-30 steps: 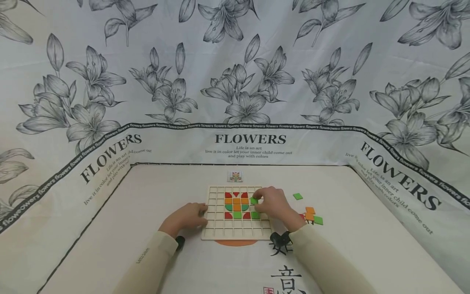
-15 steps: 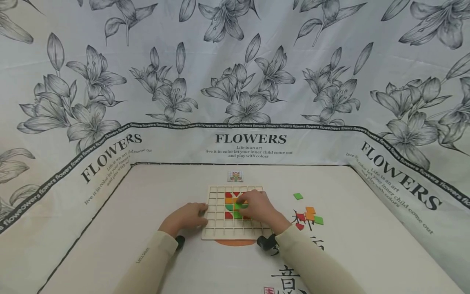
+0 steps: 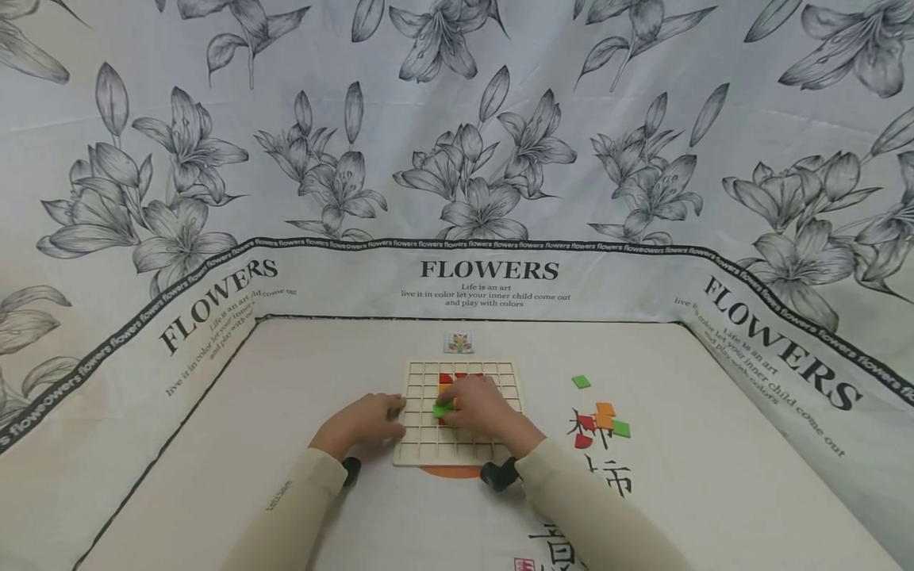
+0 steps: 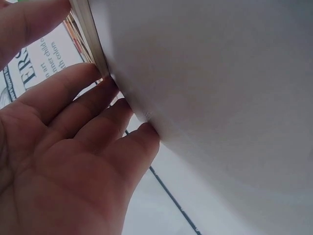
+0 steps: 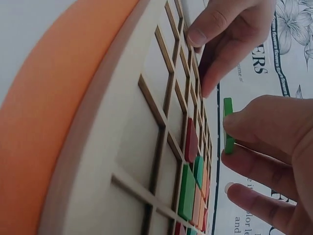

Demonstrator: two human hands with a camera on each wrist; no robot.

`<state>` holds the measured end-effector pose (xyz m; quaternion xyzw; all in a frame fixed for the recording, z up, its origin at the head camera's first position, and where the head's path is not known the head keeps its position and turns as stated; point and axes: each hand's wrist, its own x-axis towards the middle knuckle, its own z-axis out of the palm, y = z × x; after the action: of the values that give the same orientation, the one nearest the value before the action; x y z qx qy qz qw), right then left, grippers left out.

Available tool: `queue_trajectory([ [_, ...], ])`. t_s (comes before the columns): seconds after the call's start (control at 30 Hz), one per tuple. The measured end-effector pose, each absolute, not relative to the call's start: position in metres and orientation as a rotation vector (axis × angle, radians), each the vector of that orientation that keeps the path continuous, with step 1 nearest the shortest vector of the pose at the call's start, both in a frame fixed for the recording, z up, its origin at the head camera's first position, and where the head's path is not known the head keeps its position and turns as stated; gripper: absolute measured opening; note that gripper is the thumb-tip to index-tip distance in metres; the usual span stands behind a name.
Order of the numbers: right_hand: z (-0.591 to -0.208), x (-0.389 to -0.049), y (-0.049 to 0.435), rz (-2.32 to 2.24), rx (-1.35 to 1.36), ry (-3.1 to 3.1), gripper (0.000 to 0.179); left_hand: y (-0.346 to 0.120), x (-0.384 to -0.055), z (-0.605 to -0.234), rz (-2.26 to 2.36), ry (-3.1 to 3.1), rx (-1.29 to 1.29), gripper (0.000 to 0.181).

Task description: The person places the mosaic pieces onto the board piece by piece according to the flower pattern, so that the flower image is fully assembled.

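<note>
My right hand (image 3: 480, 406) is over the middle of a pale wooden grid board (image 3: 421, 454), pinching a green square tile (image 5: 228, 125) between thumb and finger. In the right wrist view this tile stands on edge, apart from the board's surface. Set in the grid are a red tile (image 5: 191, 139), a green one (image 5: 186, 193) and several orange ones, partly covered by the hand in the head view. Along the board's left edge my left hand (image 3: 366, 420) touches the rim with its fingertips (image 4: 149, 129), fingers extended.
Right of the board lie loose tiles: a lone green one (image 3: 581, 381), plus a cluster of orange (image 3: 604, 409), red (image 3: 583, 442) and green (image 3: 621, 429). A small pattern card (image 3: 458, 342) sits behind the board. Flower-printed cloth (image 3: 485, 190) hangs behind and at the sides.
My right hand has moved left across the board, from its right side to the middle columns, with a green tile in its fingers. My left hand has stayed at the left edge.
</note>
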<state>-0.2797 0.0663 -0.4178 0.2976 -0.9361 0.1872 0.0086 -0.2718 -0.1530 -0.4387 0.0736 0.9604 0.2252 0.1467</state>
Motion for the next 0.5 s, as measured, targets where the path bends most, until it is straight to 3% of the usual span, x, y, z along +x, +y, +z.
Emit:
queue_trajectory([
  [0.5,-0.425,-0.277,0.05,0.42,0.995,-2.948,0.014,-0.154,-0.271,-0.44,0.645,2.769,0.221,0.06],
])
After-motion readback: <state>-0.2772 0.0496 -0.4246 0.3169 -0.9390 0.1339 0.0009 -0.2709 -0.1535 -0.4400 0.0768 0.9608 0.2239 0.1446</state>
